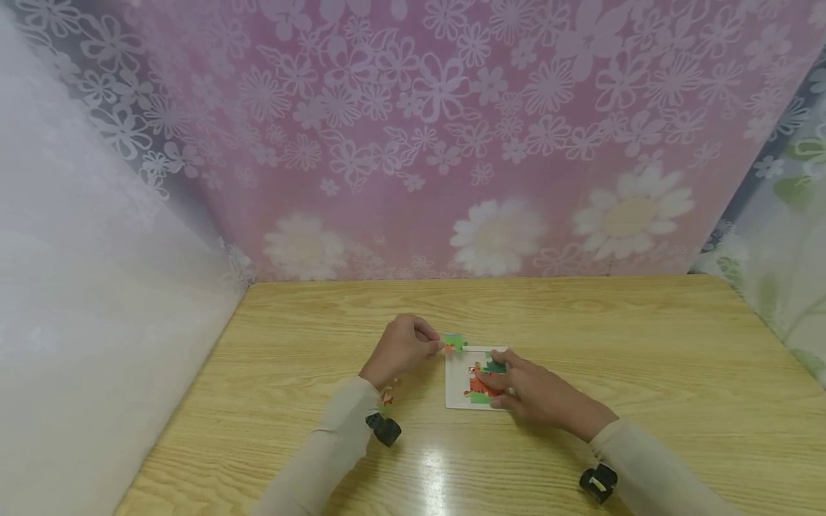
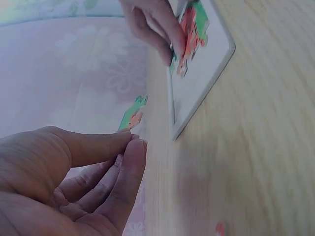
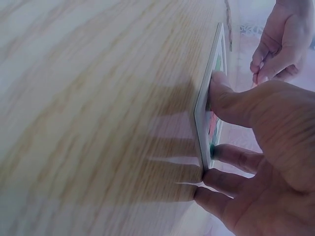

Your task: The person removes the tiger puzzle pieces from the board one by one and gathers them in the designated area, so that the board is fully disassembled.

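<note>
My left hand [image 1: 403,347] pinches a green and orange puzzle piece [image 2: 132,114] between thumb and forefinger, above the table at the far left corner of the white puzzle tray [image 1: 455,390]. My right hand [image 1: 538,390] lies over the tray's right side with fingers spread, thumb and fingertips on the pieces and at the tray's edge. Several joined puzzle pieces [image 1: 480,385], red and green, lie in the tray partly hidden by that hand. The tray's left part shows bare white.
Another loose puzzle piece [image 1: 387,395] lies on the wooden table [image 1: 310,337] beside the left wrist, partly hidden by the sleeve. A pink flowered curtain [image 1: 387,179] hangs behind the table's far edge. Each wrist wears a small black camera.
</note>
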A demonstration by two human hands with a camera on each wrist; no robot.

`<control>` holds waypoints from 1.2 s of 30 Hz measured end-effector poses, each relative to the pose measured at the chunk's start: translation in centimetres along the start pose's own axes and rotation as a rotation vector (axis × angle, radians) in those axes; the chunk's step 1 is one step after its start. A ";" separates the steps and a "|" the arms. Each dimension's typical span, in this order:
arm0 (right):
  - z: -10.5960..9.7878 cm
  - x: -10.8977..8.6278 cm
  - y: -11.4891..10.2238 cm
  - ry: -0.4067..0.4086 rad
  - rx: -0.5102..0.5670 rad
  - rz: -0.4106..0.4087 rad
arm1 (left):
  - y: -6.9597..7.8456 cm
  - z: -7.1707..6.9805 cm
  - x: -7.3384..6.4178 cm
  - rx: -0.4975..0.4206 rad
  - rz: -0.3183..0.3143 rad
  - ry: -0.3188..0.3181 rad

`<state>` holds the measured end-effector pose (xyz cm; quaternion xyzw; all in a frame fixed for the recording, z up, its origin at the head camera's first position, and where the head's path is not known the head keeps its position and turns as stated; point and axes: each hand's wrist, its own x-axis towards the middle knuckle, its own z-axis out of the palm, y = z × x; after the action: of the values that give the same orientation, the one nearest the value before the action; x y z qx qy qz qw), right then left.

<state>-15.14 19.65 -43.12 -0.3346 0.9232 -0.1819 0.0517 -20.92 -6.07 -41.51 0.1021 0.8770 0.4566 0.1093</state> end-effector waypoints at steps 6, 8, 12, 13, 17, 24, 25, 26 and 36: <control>-0.1 -0.2 -0.2 0.008 -0.003 -0.006 | -0.6 -1.8 -0.8 -0.020 -0.002 0.020; -0.1 -0.1 -0.2 0.011 -0.002 -0.013 | -1.0 -2.2 -1.0 -0.025 -0.011 0.024; -0.1 -0.1 -0.1 0.019 -0.001 -0.021 | -1.7 -2.9 -1.3 -0.016 -0.036 0.021; -0.1 -0.1 -0.1 0.019 0.000 -0.020 | -1.8 -3.1 -1.4 -0.012 -0.045 0.022; 0.0 -0.2 0.0 0.019 -0.004 -0.020 | -2.0 -3.5 -1.6 -0.002 -0.084 0.024; 0.0 -0.1 0.0 0.017 0.001 -0.006 | -2.5 -3.8 -1.9 0.017 -0.142 0.024; 0.0 -0.1 -0.1 0.017 0.003 -0.005 | -2.6 -3.9 -1.9 0.018 -0.142 0.019; 0.0 -0.1 -0.1 0.017 0.004 -0.003 | -2.7 -3.9 -1.9 0.019 -0.140 0.013; -0.1 -0.2 -0.1 0.014 0.002 -0.012 | -3.4 -4.0 -2.2 0.029 -0.099 0.007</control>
<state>-14.97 19.70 -42.99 -0.3386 0.9213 -0.1857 0.0445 -20.26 -11.70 -41.82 0.0586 0.8880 0.4380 0.1273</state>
